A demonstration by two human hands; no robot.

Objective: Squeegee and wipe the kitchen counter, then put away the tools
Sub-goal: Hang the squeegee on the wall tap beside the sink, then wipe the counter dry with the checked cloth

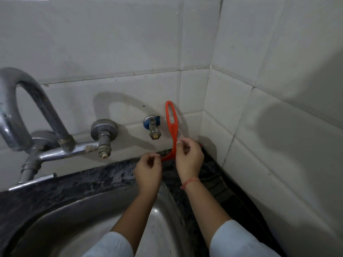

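Right hand (189, 160), at centre frame, is pinching the neck of the orange plastic squeegee (171, 125) between thumb and curled fingers, just below its long loop handle. Left hand (148, 170), just to the left and slightly lower, is curling its fingers, with thumb and forefinger closing on the left end of the blade; the contact itself is partly hidden.

The squeegee is standing upright at centre frame. Its blade is resting down on the dark speckled stone counter (83, 180) and its loop is leaning against the pale grey tiled wall (111, 52), just right of the small brass valve with a blue collar (153, 127) and near the tile corner.

Judgement: the tool is being put away. To do this well, both hands should be seating the blade squarely at the wall's foot and checking that the handle is leaning steadily before letting go, so that nothing is sliding toward the stainless steel sink bowl (92, 219) in the lower frame.

The squeegee is appearing thin, one-piece and undamaged, uniformly orange. The blade's right end is hidden behind the right hand.
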